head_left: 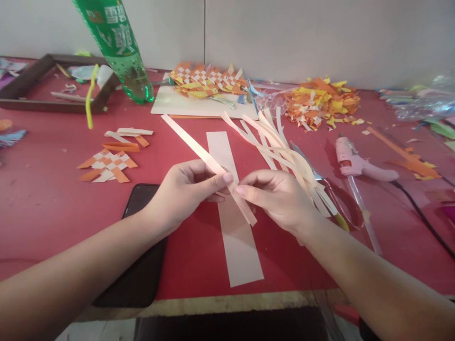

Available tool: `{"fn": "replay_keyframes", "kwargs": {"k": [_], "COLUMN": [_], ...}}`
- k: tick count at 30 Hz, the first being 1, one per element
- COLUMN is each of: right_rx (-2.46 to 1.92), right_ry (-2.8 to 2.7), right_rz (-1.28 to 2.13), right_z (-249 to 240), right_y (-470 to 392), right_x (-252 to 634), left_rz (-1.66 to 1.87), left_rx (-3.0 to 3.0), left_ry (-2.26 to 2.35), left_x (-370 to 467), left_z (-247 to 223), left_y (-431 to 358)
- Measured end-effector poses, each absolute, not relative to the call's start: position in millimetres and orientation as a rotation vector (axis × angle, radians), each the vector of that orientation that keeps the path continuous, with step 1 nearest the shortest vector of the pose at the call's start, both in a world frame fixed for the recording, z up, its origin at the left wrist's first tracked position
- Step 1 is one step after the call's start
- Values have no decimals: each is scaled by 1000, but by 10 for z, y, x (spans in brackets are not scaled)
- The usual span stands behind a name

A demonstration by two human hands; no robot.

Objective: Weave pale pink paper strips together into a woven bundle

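Between my two hands a narrow pale paper strip [192, 143] slants from upper left to lower right. My left hand [192, 192] is closed, pinching it between thumb and fingers near its middle. Close beside, my right hand [273, 196] is also closed, with thumb and forefinger pinched at the strip's right edge. Beneath them a wider white paper piece [238, 251] lies on the red table. Several loose pale strips [273, 137] spread out behind my right hand, partly over scissors [330, 189]. Left of my left hand is a woven orange-and-white paper piece [106, 166].
A black phone [138, 279] lies partly under my left forearm. A green bottle [121, 52] stands at the back left beside a dark frame [21, 104]. At right are a pink glue gun [355, 161] with its cord and a pile of orange-yellow paper pieces [320, 102].
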State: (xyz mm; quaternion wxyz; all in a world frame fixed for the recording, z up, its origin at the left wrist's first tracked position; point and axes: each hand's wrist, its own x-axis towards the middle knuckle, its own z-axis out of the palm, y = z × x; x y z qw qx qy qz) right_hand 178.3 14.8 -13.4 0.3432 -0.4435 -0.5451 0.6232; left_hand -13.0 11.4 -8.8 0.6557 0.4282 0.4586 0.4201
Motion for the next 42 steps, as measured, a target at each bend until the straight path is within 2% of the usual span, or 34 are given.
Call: {"fn": "replay_keyframes", "kwargs": {"k": [6,11,21,26,35,42], "right_rx": [-1261,-1250,-1122,-1156,-1160,-1071], "right_ry": [-1544,-1553,-1415,-1451,-1420,-1230], "right_rz": [1423,1390,1508,1434,1466,1660], "right_z": [-116,-104,-158,-137,-159,-216], "right_y": [124,118,125,131,123,129], "right_x": [1776,1763,1761,1765,1751,1746], "left_rz": [795,835,1051,1085,1066,1028], "left_rx": [1036,1042,1049,1053,1152,1171], "left_ry": [1007,1003,1023,1048,1055,1030], "left_x": [-149,-147,-134,-128,-128,-126], "left_z": [-63,-75,-112,-108,-76,-65], "left_y": [123,122,127,124,111,100]}}
